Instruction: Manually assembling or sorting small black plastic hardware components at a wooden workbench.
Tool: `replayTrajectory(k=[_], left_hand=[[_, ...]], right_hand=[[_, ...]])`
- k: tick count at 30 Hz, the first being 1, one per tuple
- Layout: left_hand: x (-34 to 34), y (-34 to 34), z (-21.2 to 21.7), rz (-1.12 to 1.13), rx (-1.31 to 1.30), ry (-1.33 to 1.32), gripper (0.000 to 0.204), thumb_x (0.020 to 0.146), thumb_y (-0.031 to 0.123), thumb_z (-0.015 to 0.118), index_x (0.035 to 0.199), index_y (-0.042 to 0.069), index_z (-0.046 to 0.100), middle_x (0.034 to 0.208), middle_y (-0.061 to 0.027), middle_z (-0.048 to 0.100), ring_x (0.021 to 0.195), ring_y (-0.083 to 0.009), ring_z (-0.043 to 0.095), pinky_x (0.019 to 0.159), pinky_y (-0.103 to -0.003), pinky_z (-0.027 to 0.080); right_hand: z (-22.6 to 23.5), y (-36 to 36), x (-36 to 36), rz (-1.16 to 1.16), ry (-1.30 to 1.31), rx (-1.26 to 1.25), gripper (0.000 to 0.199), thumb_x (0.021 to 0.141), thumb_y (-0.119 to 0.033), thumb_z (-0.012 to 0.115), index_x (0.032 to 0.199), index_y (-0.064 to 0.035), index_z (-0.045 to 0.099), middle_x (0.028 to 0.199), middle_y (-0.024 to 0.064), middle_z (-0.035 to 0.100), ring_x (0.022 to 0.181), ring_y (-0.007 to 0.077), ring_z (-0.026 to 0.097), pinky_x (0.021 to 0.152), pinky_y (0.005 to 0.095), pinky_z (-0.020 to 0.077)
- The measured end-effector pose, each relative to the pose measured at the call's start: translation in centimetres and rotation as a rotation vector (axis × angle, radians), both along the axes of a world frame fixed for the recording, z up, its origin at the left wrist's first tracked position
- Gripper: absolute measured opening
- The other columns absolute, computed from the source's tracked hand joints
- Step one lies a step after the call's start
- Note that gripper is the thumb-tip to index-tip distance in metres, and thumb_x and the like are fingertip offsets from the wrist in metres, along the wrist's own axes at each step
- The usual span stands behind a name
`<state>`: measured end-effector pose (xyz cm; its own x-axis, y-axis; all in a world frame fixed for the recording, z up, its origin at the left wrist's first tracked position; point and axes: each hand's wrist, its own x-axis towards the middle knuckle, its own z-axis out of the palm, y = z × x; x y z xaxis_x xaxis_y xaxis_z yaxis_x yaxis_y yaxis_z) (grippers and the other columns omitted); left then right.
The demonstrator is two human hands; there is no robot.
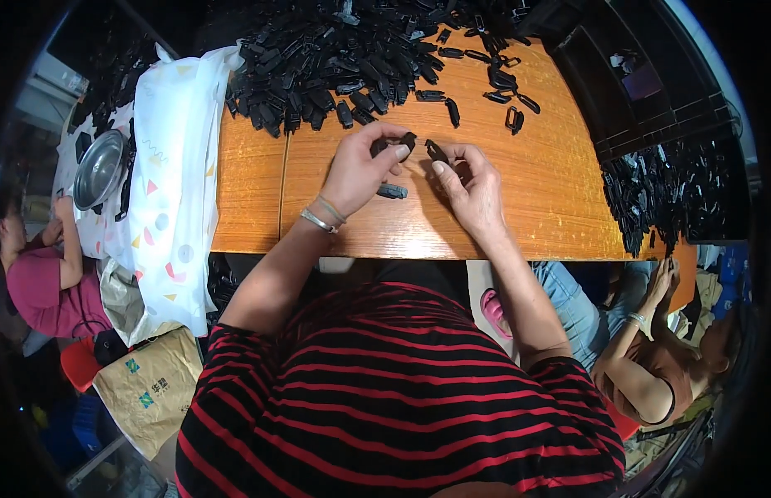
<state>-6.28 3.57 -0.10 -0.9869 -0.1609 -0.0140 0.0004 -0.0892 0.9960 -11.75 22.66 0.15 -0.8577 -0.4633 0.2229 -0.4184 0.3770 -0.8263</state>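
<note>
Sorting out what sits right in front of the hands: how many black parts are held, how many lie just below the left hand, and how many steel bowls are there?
Black parts held: 2, left hand one, right hand one
Loose black part below: 1
Steel bowl: 1
Total: 4

A heap of clips (335,58) lay at the far side of the desk (551,191), with loose ones trailing to its right. Nearer the person, the left hand (360,170) and right hand (468,187) met over the middle, each pinching a clip. One clip (392,192) lay on the desk between them. A cloth (173,166) hung over the desk's left end, a bowl (99,168) on it. A sack (149,386) stood on the floor below.
</note>
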Motion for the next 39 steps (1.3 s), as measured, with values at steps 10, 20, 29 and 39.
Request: replayTrajectory(k=[10, 20, 29, 39], left_hand=[[2.3, 0.5, 1.1, 0.058, 0.352, 0.031, 0.023, 0.093, 0.009, 0.064, 0.115, 0.003, 0.062, 0.087, 0.0023, 0.064, 0.068, -0.0011, 0.055, 0.059, -0.015, 0.046], [3.8, 1.2, 0.4, 0.141, 0.268, 0.068, 0.025, 0.092, 0.008, 0.064, 0.117, 0.003, 0.064, 0.094, 0.002, 0.066, 0.071, -0.0008, 0.054, 0.061, -0.016, 0.044], [6.0, 2.7, 0.4, 0.202, -0.042, 0.252, 0.022, 0.097, 0.007, 0.057, 0.117, 0.003, 0.063, 0.094, 0.0008, 0.063, 0.074, -0.0028, 0.052, 0.065, -0.017, 0.043], [9.3, 1.4, 0.7, -0.073, 0.305, 0.146, 0.025, 0.102, 0.026, 0.05, 0.107, 0.003, 0.06, 0.087, 0.001, 0.061, 0.068, -0.0014, 0.049, 0.057, -0.014, 0.037]], right_hand=[[1.3, -3.3, 2.8, 0.015, -0.038, -0.269, 0.018, 0.09, -0.003, 0.066, 0.107, 0.0008, 0.06, 0.082, 0.0003, 0.059, 0.069, 0.0057, 0.056, 0.062, 0.0208, 0.0475], [1.3, -3.8, 3.8, 0.002, 0.174, -0.174, 0.018, 0.082, 0.0, 0.072, 0.098, 0.0003, 0.063, 0.082, 0.0045, 0.055, 0.065, 0.0091, 0.054, 0.057, 0.0225, 0.0444], [0.4, -3.6, 5.8, 0.003, 0.333, -0.051, 0.035, 0.074, -0.004, 0.077, 0.104, -0.004, 0.059, 0.086, 0.0112, 0.057, 0.071, 0.0282, 0.065, 0.059, 0.0356, 0.052], [0.0, -4.2, 10.0, 0.218, 0.136, -0.153, 0.049, 0.086, -0.014, 0.069, 0.128, -0.004, 0.047, 0.105, 0.0211, 0.064, 0.096, 0.04, 0.065, 0.078, 0.0435, 0.0535]])
